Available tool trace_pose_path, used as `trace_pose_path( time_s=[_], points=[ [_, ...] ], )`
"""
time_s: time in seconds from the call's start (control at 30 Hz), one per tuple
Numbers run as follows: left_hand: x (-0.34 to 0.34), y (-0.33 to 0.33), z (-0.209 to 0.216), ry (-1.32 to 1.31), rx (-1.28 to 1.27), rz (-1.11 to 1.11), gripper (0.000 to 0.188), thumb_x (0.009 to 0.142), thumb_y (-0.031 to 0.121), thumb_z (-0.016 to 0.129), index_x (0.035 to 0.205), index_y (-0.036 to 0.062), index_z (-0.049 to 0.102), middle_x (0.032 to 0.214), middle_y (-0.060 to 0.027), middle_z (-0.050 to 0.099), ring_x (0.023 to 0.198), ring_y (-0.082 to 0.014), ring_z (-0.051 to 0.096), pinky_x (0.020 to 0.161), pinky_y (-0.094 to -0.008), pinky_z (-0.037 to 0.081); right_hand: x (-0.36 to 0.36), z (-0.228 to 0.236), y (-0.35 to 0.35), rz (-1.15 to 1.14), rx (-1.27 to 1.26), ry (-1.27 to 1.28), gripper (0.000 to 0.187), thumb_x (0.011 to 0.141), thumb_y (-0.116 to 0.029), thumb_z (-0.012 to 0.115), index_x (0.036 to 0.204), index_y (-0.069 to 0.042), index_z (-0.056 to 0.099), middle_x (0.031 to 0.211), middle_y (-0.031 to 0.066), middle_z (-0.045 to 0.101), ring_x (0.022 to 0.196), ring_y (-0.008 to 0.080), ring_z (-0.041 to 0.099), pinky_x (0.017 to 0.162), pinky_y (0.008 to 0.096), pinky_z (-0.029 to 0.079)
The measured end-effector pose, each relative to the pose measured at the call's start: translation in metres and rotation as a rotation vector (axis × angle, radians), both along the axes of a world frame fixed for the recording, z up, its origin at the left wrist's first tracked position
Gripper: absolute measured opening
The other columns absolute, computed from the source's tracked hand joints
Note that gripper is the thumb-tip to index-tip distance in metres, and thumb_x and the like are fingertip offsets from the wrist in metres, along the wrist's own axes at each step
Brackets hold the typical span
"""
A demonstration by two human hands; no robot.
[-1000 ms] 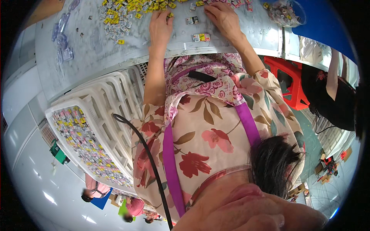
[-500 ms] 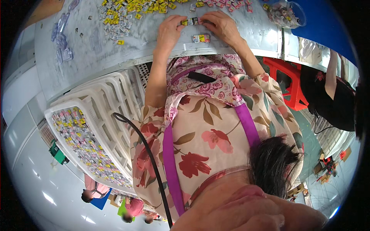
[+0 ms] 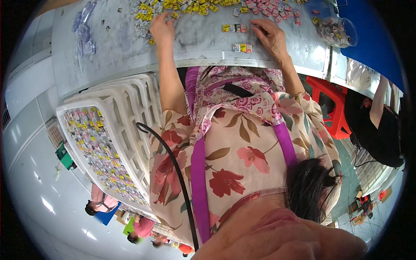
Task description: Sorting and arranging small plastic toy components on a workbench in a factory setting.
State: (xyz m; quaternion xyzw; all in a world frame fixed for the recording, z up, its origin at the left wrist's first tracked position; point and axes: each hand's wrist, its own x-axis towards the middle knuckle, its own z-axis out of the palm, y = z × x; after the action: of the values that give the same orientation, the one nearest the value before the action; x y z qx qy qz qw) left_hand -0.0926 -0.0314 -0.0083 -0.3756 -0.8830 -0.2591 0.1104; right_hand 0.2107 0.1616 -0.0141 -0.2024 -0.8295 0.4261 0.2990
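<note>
A short row of small yellow, white-and-black and pink blocks (image 3: 234,28) lies on the grey table. A second small row, white, yellow and pink (image 3: 242,47), lies nearer the table's front edge. My right hand (image 3: 272,40) rests just right of the first row, thumb and forefinger apart, holding nothing. My left hand (image 3: 162,31) reaches over the edge of the small white-grey blocks (image 3: 143,29), its fingers loosely bent and seemingly empty; its fingertips are partly hard to make out. Beyond it spreads a heap of yellow blocks (image 3: 201,8); pink blocks (image 3: 268,8) lie to the right.
A clear round tub (image 3: 338,32) of small pieces stands at the right. Clear plastic pieces (image 3: 84,37) lie at the left. White crates (image 3: 104,147) hold many small blocks below the table. A red stool (image 3: 329,106) and another person's arm (image 3: 379,102) are on the right.
Both hands have let go of the upper block row, which stays on the table. My left hand has moved left to the white-grey blocks; my right hand has drawn slightly away. The view has shifted.
</note>
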Motion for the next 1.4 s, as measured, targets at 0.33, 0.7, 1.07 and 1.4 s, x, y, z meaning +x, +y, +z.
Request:
trace_pose_path(
  time_s=[0.33, 0.7, 1.07, 1.4],
  points=[
    [-0.028, 0.010, -0.006, 0.008, -0.120, 0.026, 0.026, 0.076, 0.016, 0.071, 0.099, 0.0050, 0.074, 0.096, -0.0189, 0.068, 0.093, -0.0367, 0.064, 0.083, -0.0455, 0.052, -0.003, -0.006, 0.003, -0.010, 0.065, 0.021, 0.020, 0.088, -0.011, 0.069, 0.107, -0.006, 0.070, 0.103, 0.0085, 0.069, 0.088, 0.0252, 0.066, 0.072, 0.0330, 0.054],
    [0.073, 0.020, 0.030, -0.306, 0.036, -0.068, 0.037, 0.076, 0.017, 0.074, 0.112, 0.0172, 0.073, 0.081, -0.0080, 0.072, 0.066, -0.0198, 0.065, 0.066, -0.0341, 0.052, 0.001, -0.002, 0.002, -0.019, 0.054, 0.011, 0.019, 0.088, -0.012, 0.068, 0.106, -0.007, 0.070, 0.100, 0.0081, 0.069, 0.086, 0.0243, 0.066, 0.065, 0.0327, 0.054],
    [0.098, 0.030, 0.021, -0.501, -0.079, -0.362, 0.037, 0.078, 0.009, 0.072, 0.115, 0.0143, 0.071, 0.085, -0.0107, 0.069, 0.067, -0.0214, 0.062, 0.065, -0.0329, 0.051, -0.003, -0.003, 0.000, -0.007, 0.008, 0.020, 0.019, 0.088, -0.012, 0.068, 0.106, -0.006, 0.070, 0.102, 0.0094, 0.069, 0.087, 0.0244, 0.067, 0.068, 0.0324, 0.055],
    [0.019, 0.002, 0.020, -0.192, -0.059, -0.073, 0.035, 0.076, 0.005, 0.072, 0.111, 0.0065, 0.070, 0.104, -0.0176, 0.069, 0.088, -0.0351, 0.066, 0.083, -0.0421, 0.052, 0.000, 0.006, -0.002, -0.026, -0.010, -0.001, 0.018, 0.088, -0.006, 0.068, 0.106, -0.003, 0.071, 0.101, 0.0095, 0.070, 0.089, 0.0204, 0.067, 0.077, 0.0291, 0.052]
  ],
)
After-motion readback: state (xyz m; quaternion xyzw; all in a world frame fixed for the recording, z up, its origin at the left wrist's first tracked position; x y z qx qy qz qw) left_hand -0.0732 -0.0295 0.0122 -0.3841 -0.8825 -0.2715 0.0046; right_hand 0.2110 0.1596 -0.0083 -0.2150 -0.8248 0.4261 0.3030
